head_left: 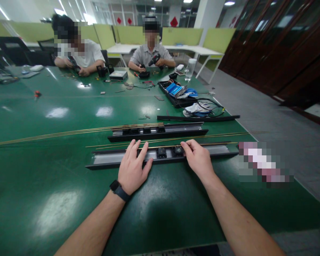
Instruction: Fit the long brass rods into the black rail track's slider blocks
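Note:
A long black channel [106,165] with a pale inner face lies across the green table in front of me. My left hand [133,169] rests over its left half, fingers spread and the thumb on the near edge. At the right half, my right hand [198,158] pinches a thin brass-coloured rod [164,146] along the far edge; the exact grip is partly hidden by the fingers. Between my hands, two small black blocks [161,153] sit inside the channel, the right one beside my right fingertips.
A second black channel [176,135] lies parallel behind, with long thin rods [56,134] reaching left. Farther back are a black strip [200,118], a glove [196,109] and a black tray [180,104] with blue items. Two people [86,53] work across the table [56,192].

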Tool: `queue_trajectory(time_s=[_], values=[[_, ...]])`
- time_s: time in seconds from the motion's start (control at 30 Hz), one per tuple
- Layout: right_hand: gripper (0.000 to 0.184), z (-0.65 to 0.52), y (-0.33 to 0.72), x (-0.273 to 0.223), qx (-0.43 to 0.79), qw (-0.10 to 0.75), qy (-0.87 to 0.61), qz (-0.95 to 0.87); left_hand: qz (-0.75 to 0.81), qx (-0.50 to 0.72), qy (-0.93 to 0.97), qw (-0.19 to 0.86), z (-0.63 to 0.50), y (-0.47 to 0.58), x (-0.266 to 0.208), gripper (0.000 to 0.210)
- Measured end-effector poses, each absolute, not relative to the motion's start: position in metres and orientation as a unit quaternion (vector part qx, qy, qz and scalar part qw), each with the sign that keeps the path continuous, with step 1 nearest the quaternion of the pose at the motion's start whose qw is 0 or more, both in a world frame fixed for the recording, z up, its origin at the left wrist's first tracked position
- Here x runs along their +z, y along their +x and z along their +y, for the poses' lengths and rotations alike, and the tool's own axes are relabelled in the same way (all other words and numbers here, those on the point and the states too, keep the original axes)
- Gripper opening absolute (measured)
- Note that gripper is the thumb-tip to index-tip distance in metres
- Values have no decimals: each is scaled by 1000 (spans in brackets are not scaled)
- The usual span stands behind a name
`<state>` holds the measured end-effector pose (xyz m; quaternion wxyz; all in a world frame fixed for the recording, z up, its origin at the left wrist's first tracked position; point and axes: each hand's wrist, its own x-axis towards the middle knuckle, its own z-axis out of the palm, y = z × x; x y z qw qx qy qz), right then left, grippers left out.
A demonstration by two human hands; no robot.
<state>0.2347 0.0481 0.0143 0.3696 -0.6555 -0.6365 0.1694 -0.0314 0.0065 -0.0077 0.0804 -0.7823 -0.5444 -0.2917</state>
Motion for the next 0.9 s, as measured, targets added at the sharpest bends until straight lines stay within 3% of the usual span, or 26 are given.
queue_trajectory(time_s=[0.33, 0.9], values=[[35, 49, 238, 14, 187, 363, -650, -641, -545, -296, -781, 72, 7, -32, -8, 61], [37, 49, 237, 13, 181, 363, -648, -645, -545, -298, -781, 72, 6, -31, -7, 62]])
